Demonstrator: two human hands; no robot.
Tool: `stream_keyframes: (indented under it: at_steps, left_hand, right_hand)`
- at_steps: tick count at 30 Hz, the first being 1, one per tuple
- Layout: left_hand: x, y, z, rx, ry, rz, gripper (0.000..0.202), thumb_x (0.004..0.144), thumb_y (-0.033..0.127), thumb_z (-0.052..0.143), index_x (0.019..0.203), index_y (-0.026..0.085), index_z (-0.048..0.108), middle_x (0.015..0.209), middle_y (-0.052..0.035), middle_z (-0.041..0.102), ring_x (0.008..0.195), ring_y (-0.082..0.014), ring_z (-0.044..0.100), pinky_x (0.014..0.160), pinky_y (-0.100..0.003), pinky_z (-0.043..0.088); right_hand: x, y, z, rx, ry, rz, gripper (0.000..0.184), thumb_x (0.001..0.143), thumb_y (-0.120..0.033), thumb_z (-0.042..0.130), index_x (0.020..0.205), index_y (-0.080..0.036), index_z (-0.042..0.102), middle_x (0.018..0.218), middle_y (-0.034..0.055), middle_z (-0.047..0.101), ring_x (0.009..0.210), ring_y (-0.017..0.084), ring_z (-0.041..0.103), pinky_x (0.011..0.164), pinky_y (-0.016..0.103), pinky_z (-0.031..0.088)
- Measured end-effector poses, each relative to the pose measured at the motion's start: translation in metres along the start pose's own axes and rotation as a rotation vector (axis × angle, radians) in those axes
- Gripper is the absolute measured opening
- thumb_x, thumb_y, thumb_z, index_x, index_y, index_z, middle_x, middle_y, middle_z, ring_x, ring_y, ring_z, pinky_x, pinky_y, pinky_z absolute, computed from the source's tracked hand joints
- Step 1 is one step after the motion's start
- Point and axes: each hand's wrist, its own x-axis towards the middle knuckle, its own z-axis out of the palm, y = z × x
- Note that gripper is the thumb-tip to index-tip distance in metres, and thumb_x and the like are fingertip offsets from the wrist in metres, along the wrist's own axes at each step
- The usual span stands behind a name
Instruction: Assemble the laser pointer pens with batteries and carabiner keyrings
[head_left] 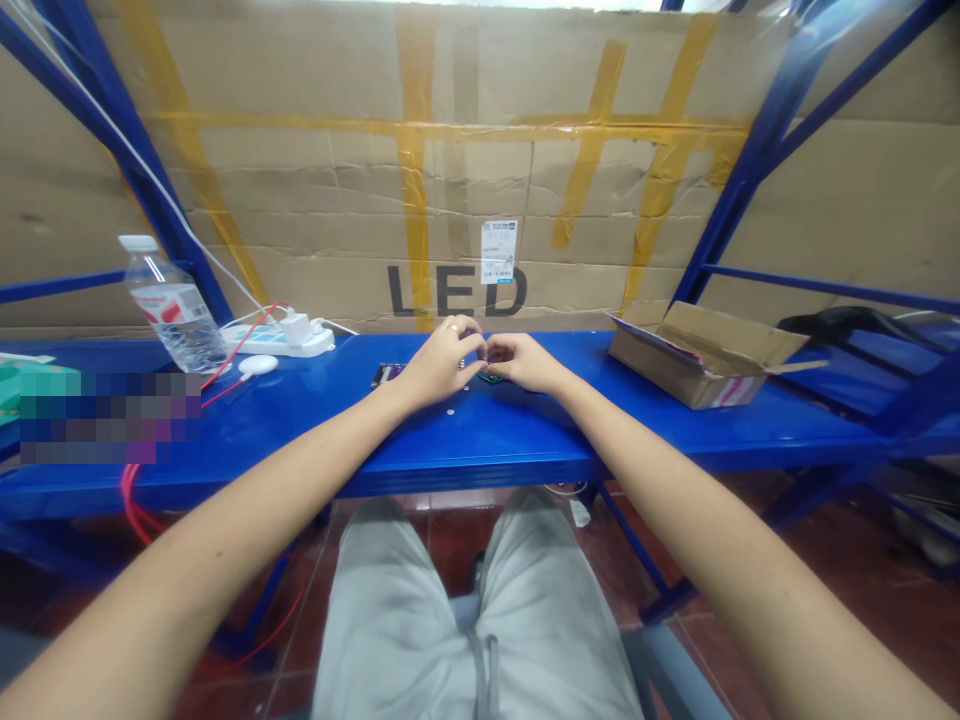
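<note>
Over the middle of the blue table [487, 440], my left hand [448, 362] and my right hand [528, 362] meet at the fingertips. Both are closed in a pinch, and what sits between the fingers is too small to make out. Under my right fingertips lies a small dark piece with green edges [491, 379], partly covered by the hand. A small purple and dark item, perhaps a circuit board [387, 374], rests to the left of my left hand, partly behind the wrist. A tiny white round piece [450, 412] lies nearer the front edge.
On the left stand a water bottle [174, 310] and a white power strip [292, 338] with red cables and a white round charger [259, 365]. An open cardboard box [697, 365] sits at right. Behind rises a large taped carton [330, 220] between blue frame posts.
</note>
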Motion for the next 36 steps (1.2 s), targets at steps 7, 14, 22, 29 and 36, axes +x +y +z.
stream_keyframes:
  at_steps: [7, 14, 22, 29, 36]
  left_hand:
    - [0.002, 0.004, -0.005, -0.032, 0.057, -0.036, 0.019, 0.084, 0.019, 0.063, 0.1, 0.019, 0.052, 0.101, -0.0091, 0.06, 0.096, -0.0228, 0.057, 0.086, -0.039, 0.049]
    - [-0.003, -0.006, -0.018, -0.186, -0.093, -0.195, 0.011, 0.083, 0.017, 0.057, 0.092, 0.019, 0.063, 0.076, 0.0001, 0.067, 0.069, -0.0148, 0.061, 0.067, -0.028, 0.047]
    - [-0.002, -0.001, -0.015, -0.139, -0.43, -0.105, 0.012, 0.078, 0.019, 0.064, 0.084, 0.019, 0.074, 0.08, -0.0027, 0.072, 0.083, -0.0183, 0.06, 0.077, -0.03, 0.047]
    - [-0.002, 0.0, -0.01, -0.068, -0.503, -0.104, 0.012, 0.081, 0.022, 0.066, 0.088, 0.02, 0.075, 0.08, -0.004, 0.071, 0.087, -0.0212, 0.058, 0.082, -0.033, 0.045]
    - [-0.003, -0.006, -0.015, -0.022, -0.391, -0.108, 0.018, 0.083, 0.015, 0.056, 0.082, 0.019, 0.073, 0.083, -0.0038, 0.074, 0.084, -0.0207, 0.059, 0.082, -0.034, 0.044]
  right_hand:
    - [0.0, -0.005, 0.001, 0.034, 0.033, 0.002, 0.023, 0.064, -0.026, 0.075, 0.079, -0.017, 0.061, 0.066, -0.0008, 0.064, 0.064, 0.014, 0.06, 0.063, 0.028, 0.049]
    - [-0.007, -0.013, -0.013, -0.238, -0.15, 0.037, 0.024, 0.072, -0.018, 0.067, 0.092, -0.018, 0.079, 0.092, 0.0041, 0.078, 0.084, 0.02, 0.068, 0.08, 0.031, 0.052]
    - [-0.012, -0.017, -0.022, -0.468, -0.351, 0.08, 0.026, 0.071, -0.014, 0.064, 0.09, -0.021, 0.081, 0.095, 0.0017, 0.079, 0.087, 0.02, 0.068, 0.08, 0.027, 0.049]
    - [-0.012, -0.025, -0.016, -0.375, -0.263, 0.078, 0.021, 0.068, -0.019, 0.065, 0.089, -0.016, 0.066, 0.081, 0.0015, 0.068, 0.071, 0.015, 0.056, 0.066, 0.026, 0.044]
    - [-0.012, -0.028, -0.013, -0.318, -0.281, 0.133, 0.015, 0.068, -0.024, 0.065, 0.079, -0.015, 0.07, 0.068, -0.0003, 0.065, 0.063, 0.014, 0.054, 0.061, 0.026, 0.041]
